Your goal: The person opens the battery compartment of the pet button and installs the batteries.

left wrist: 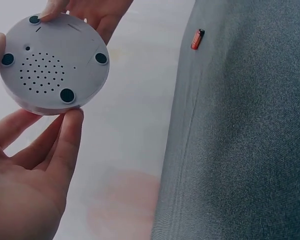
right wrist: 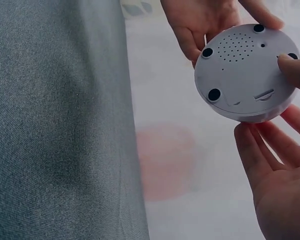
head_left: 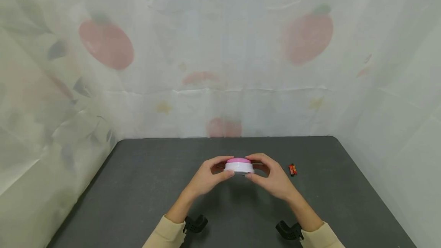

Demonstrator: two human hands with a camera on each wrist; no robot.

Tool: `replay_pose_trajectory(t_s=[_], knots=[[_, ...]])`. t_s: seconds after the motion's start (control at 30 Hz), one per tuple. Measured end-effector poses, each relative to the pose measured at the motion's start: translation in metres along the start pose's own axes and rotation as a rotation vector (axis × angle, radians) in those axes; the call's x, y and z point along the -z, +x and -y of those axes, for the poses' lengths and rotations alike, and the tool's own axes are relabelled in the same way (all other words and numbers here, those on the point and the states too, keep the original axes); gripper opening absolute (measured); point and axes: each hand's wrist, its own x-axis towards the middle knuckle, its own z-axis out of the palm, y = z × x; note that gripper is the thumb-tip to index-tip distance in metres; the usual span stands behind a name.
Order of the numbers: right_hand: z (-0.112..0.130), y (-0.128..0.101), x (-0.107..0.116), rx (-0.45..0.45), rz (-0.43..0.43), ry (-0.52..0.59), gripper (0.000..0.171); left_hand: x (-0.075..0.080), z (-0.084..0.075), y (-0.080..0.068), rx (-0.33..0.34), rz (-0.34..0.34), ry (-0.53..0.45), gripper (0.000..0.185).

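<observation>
A round push button (head_left: 239,167) with a white base and a pink dome is held up in the air over the dark table. The left hand (head_left: 206,177) grips its left side, and the right hand (head_left: 274,181) grips its right side. Each thumb lies at the lower edge, with the fingers around the far side. Both wrist views show the white underside (left wrist: 85,75) of the button, with a patch of small speaker holes, several dark round feet and a slot (right wrist: 264,95). The right thumb (right wrist: 296,72) partly covers one foot in the right wrist view.
Red and black batteries (head_left: 292,170) lie on the dark tabletop (head_left: 144,186), to the right of the right hand. A pale curtain (head_left: 258,114) printed with fruit hangs behind the table's back edge and along both sides. Each wrist carries a black mount (head_left: 196,224).
</observation>
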Motion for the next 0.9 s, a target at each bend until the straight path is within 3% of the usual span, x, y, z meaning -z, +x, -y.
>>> replay_pose_trajectory(t_s=[0.6,0.9], knots=[[-0.0025,0.0007,-0.0026,0.077,-0.055,0.01,0.041,-0.0017,-0.0007,-0.0002,0.021,0.007,-0.009,0.04],[-0.0014,0.0026,-0.0041,0.027,-0.096,0.044,0.035,-0.0022,-0.0046,-0.002,0.044,-0.009,-0.003,0.043]])
